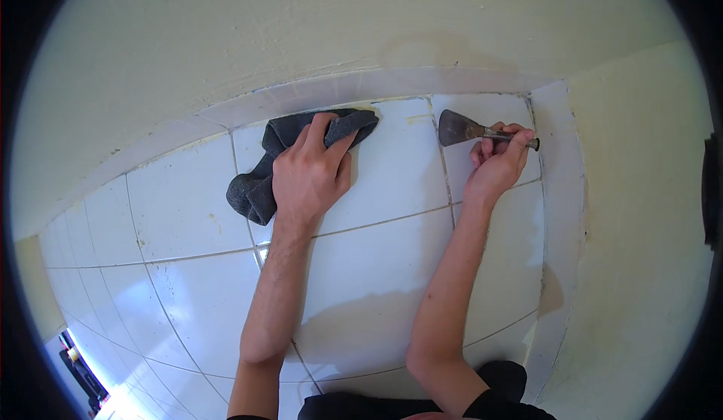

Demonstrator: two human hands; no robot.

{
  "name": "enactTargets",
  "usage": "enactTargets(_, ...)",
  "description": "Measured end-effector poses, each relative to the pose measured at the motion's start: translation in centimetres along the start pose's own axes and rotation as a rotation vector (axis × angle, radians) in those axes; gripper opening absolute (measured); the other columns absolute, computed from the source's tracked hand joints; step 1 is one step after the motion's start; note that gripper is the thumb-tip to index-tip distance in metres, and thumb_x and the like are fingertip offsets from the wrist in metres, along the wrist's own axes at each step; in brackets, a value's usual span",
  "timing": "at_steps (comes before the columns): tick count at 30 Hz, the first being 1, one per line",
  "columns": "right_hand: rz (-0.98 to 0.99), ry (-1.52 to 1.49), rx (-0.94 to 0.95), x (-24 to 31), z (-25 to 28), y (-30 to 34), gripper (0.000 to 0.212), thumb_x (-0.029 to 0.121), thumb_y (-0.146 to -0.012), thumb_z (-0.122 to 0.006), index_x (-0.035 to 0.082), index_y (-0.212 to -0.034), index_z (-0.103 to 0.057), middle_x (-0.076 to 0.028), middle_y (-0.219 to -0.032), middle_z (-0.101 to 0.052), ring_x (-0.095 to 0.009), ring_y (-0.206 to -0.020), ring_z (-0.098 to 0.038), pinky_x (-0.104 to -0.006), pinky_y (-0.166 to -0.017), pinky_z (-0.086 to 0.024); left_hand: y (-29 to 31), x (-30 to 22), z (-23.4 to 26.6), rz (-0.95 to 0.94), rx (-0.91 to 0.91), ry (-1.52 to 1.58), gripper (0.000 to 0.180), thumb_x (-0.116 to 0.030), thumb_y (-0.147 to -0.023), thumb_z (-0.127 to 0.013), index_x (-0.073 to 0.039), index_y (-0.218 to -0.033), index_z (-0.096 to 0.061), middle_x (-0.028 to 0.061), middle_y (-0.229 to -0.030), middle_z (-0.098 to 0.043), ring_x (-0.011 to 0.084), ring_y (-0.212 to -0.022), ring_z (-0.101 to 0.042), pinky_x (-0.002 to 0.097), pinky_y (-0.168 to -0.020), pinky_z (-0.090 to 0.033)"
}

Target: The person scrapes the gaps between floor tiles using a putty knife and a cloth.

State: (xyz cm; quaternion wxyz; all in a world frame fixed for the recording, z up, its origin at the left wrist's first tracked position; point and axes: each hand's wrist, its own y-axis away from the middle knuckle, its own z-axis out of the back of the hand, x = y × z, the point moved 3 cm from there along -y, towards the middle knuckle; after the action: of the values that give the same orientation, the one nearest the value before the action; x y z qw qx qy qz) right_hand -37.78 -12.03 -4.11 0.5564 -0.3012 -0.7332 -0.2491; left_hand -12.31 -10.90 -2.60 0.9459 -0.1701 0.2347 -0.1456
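My left hand (312,164) presses a dark grey cloth (260,183) onto the white floor tiles (376,262), close to the skirting along the far wall. Its fingers are bent into the bunched fabric, and part of the cloth trails to the left of the wrist. In my right hand (501,156) is a scraper (461,128) with a wide, dark, stained blade, gripped by its handle. The blade points left, above the tiles near the right corner. Whether it touches the floor I cannot tell.
A pale skirting (301,88) runs along the far wall and another skirting (561,194) along the right wall, meeting in a corner. Yellowish marks (418,119) show on the tiles. Dark objects (83,371) stand at the lower left, beside bright light.
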Motion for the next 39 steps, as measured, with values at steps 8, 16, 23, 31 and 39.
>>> enactTargets(8,-0.054,-0.015,0.044,0.0,-0.1,0.0,0.043,0.05,-0.107,-0.042,0.01,-0.094,-0.048,-0.001,-0.084,-0.052,-0.007,-0.055,-0.039,-0.0227,-0.044,-0.025,-0.1,-0.1,0.0,-0.003,-0.001,0.001,0.033,-0.004,-0.073,-0.066,-0.014,-0.102,-0.077,0.0069,-0.115,-0.064,0.026,-0.087,-0.071,0.0374,-0.068,-0.058)
enactTargets(16,-0.012,0.034,0.065,0.0,-1.0,0.4,0.032,0.041,-0.106,-0.05,0.011,-0.095,-0.048,0.001,-0.081,-0.051,-0.005,-0.056,-0.041,-0.0216,-0.044,-0.026,-0.1,-0.2,0.0,-0.016,-0.015,0.007,0.033,-0.003,-0.072,-0.066,-0.013,-0.102,-0.077,0.0076,-0.114,-0.065,0.0264,-0.087,-0.07,0.0375,-0.069,-0.058)
enactTargets(23,-0.019,0.02,0.005,-0.2,0.1,-0.4,0.031,0.041,-0.106,-0.051,0.011,-0.099,-0.048,-0.001,-0.084,-0.056,-0.007,-0.056,-0.043,-0.0239,-0.042,-0.027,0.0,-0.2,0.0,-0.008,-0.021,-0.001,0.033,-0.003,-0.071,-0.067,-0.012,-0.101,-0.077,0.0073,-0.115,-0.065,0.0262,-0.088,-0.07,0.0376,-0.069,-0.058)
enactTargets(31,0.016,0.147,0.038,-0.3,-1.3,0.8,0.029,0.038,-0.107,-0.049,0.01,-0.106,-0.043,-0.001,-0.088,-0.052,-0.006,-0.061,-0.045,-0.0215,-0.044,-0.032,0.1,0.0,0.0,-0.008,0.002,0.005,0.033,-0.003,-0.071,-0.067,-0.012,-0.102,-0.077,0.0077,-0.116,-0.064,0.0261,-0.089,-0.07,0.0375,-0.069,-0.058)
enactTargets(39,0.023,0.146,0.063,0.2,0.1,0.0,0.024,0.035,-0.107,-0.05,0.013,-0.112,-0.042,-0.001,-0.086,-0.052,-0.007,-0.06,-0.047,-0.0212,-0.044,-0.032,0.0,-0.2,-0.1,0.012,0.004,0.011,0.034,-0.003,-0.072,-0.067,-0.013,-0.103,-0.076,0.0078,-0.116,-0.064,0.027,-0.092,-0.07,0.038,-0.071,-0.058)
